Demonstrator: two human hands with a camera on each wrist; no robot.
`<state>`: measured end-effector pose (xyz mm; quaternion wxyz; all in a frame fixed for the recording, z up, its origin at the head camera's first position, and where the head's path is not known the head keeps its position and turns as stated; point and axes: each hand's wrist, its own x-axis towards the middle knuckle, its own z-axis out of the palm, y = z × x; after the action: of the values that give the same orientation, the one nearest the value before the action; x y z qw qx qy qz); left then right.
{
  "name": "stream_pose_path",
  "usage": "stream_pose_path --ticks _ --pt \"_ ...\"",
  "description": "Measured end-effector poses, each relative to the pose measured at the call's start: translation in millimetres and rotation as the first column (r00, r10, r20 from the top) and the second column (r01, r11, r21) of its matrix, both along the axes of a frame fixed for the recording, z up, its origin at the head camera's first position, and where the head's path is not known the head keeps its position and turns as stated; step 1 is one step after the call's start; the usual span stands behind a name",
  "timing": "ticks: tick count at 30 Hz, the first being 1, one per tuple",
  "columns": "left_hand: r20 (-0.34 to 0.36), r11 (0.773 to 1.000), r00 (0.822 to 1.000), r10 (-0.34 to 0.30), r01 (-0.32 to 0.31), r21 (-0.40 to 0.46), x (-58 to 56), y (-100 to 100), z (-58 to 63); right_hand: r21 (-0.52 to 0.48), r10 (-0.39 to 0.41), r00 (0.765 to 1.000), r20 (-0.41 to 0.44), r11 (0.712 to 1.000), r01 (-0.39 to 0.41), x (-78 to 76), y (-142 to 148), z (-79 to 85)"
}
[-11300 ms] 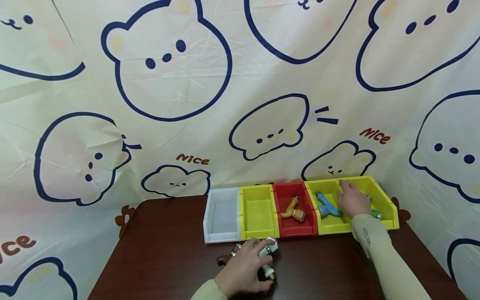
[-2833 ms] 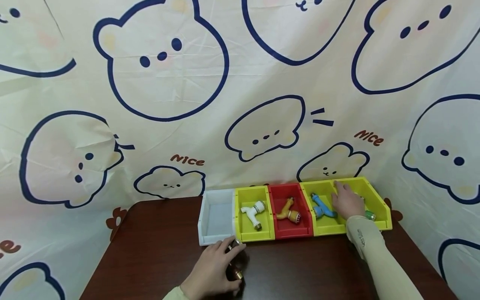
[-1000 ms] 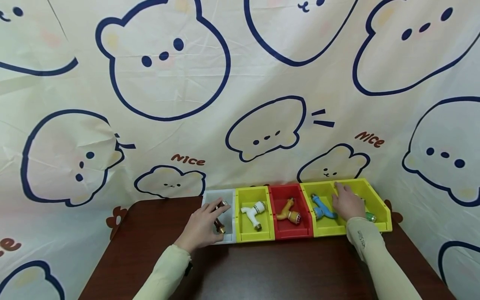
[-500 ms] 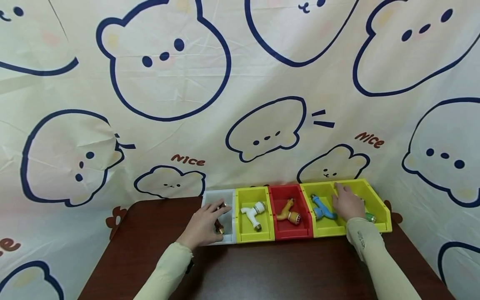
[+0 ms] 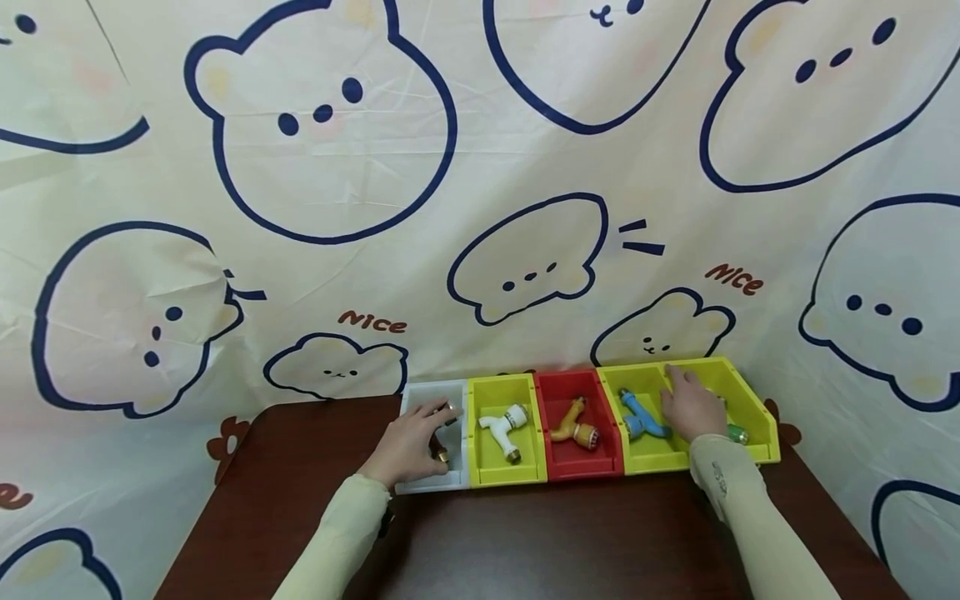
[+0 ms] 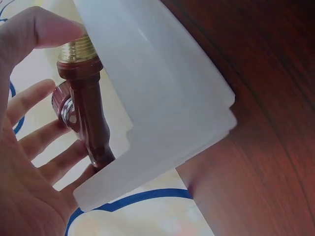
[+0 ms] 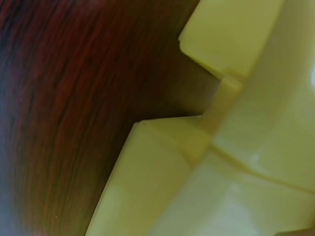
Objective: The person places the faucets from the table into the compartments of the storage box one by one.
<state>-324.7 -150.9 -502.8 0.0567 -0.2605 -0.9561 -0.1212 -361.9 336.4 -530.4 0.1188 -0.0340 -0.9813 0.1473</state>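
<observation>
A brown faucet [image 6: 88, 118] with a brass threaded end lies within the white bin [image 6: 162, 78], tilted near its wall. My left hand [image 5: 408, 442] reaches into that bin and holds the faucet, with the thumb at the brass end and the fingers beside the handle. In the head view the hand hides much of the faucet [image 5: 439, 450]. My right hand [image 5: 693, 408] rests over the middle of the right-hand yellow bins [image 5: 656, 460], index finger stretched toward the back rim. A blue faucet [image 5: 641, 417] lies left of it, and a green faucet [image 5: 737, 433] is partly hidden on its right.
A yellow bin [image 5: 487, 475] holds a white faucet [image 5: 505, 431]; the red bin [image 5: 581, 468] beside it holds a yellow-orange faucet [image 5: 576, 427]. The row of bins stands along the back of the dark wood table [image 5: 540, 542], against a printed cloth [image 5: 420, 275].
The white faucet went from the table into the yellow bin. My left hand then carried the brown faucet from the table into the white bin. The right hand stays put.
</observation>
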Motion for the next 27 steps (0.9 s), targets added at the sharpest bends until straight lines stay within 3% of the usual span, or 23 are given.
stream_pose_path --ticks 8,17,27 --pt "0.019 1.000 1.000 -0.006 0.006 -0.011 -8.7 2.7 -1.3 0.001 -0.004 1.000 0.001 1.000 0.004 -0.1 0.9 0.8" --pt "0.021 0.998 0.999 0.032 -0.031 -0.060 -15.6 7.0 -4.4 0.000 0.005 1.000 0.010 1.000 -0.005 1.0 -0.5 3.2" --pt "0.030 0.995 0.999 0.035 -0.032 -0.097 -17.1 9.5 -7.1 -0.007 0.009 1.000 -0.004 1.000 -0.009 0.6 0.0 1.7"
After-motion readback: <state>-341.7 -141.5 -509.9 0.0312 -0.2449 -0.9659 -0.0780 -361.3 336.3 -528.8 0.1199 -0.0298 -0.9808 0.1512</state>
